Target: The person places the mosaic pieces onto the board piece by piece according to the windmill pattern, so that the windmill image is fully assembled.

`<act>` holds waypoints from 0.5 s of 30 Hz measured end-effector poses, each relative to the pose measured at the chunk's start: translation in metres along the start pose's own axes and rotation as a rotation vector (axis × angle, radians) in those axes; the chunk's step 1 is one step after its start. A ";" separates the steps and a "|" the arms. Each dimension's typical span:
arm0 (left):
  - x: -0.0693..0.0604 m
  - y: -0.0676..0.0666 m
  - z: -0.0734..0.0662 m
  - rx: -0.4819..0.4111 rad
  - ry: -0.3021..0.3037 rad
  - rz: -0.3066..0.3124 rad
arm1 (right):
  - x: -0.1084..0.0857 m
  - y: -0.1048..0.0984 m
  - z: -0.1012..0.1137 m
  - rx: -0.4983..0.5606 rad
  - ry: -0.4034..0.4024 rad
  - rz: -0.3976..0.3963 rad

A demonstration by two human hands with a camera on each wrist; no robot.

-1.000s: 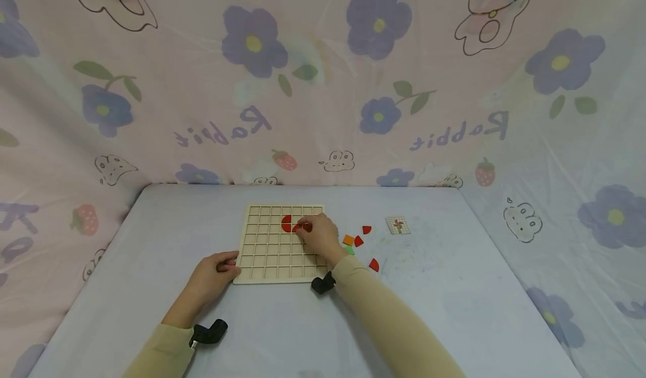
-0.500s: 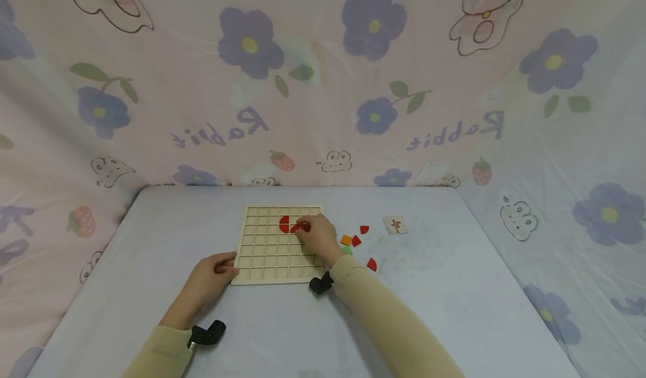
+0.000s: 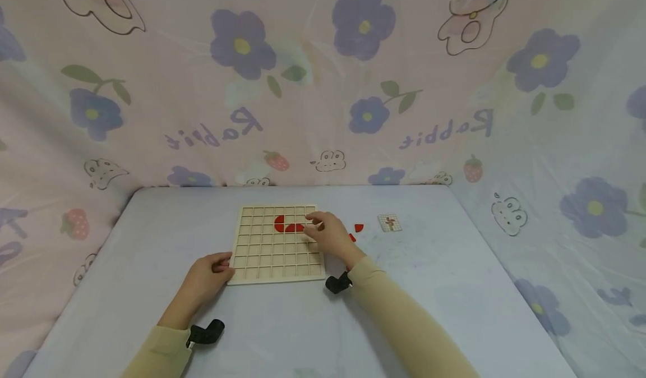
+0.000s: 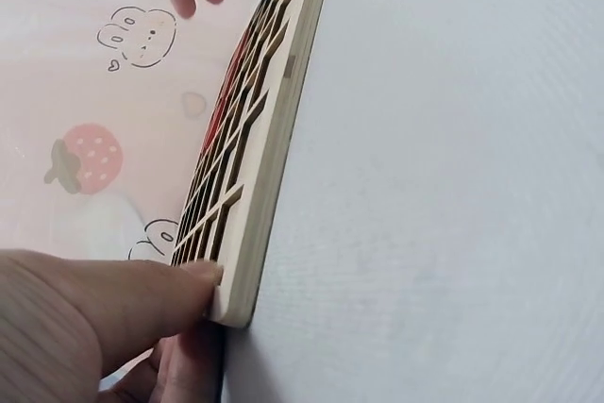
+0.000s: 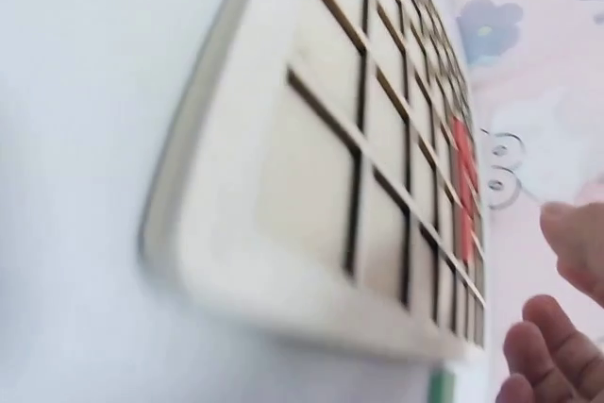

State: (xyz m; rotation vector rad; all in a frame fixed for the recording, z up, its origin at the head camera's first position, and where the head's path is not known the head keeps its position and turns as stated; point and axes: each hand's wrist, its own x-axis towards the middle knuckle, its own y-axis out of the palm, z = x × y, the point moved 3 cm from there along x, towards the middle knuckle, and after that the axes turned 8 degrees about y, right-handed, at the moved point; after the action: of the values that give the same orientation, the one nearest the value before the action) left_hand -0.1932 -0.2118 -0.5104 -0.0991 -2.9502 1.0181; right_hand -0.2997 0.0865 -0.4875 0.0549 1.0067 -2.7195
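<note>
A square wooden grid board (image 3: 276, 266) lies flat on the table. My left hand (image 3: 206, 277) holds its near left side; in the left wrist view the thumb (image 4: 142, 304) rests on the top face, with fingers below the edge. Red curved pieces (image 3: 295, 228) sit in cells of the upper middle rows. Just over the right part of the board is my right hand (image 3: 330, 236), its thumb and fingers apart with nothing between them. In the right wrist view its fingertips (image 5: 543, 327) are clear of the board.
Right of the board lies a red quarter-round piece (image 3: 359, 227), with another red piece (image 3: 352, 237) partly behind the right hand. A small patterned card (image 3: 390, 222) lies farther right. A green piece (image 5: 441, 386) shows beside the board's edge. A printed cloth (image 3: 303, 86) hangs behind the table.
My right hand has let go of a red piece, now lying in the grid, and has drawn back to the right. The left hand stays on the board's edge. The head view has shifted slightly.
</note>
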 end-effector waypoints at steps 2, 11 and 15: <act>0.000 0.000 0.000 0.003 -0.002 -0.004 | -0.003 -0.009 -0.005 -0.007 0.007 -0.010; 0.000 0.004 -0.008 0.092 0.010 -0.016 | -0.018 -0.053 -0.033 -0.045 0.058 -0.067; 0.000 0.005 -0.013 0.142 0.019 -0.021 | -0.023 -0.069 -0.047 -0.040 0.084 -0.093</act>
State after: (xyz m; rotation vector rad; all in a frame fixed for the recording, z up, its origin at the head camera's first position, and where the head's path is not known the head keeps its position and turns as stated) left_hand -0.1925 -0.1998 -0.5029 -0.0749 -2.8445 1.2119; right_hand -0.2958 0.1730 -0.4765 0.1190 1.1134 -2.8004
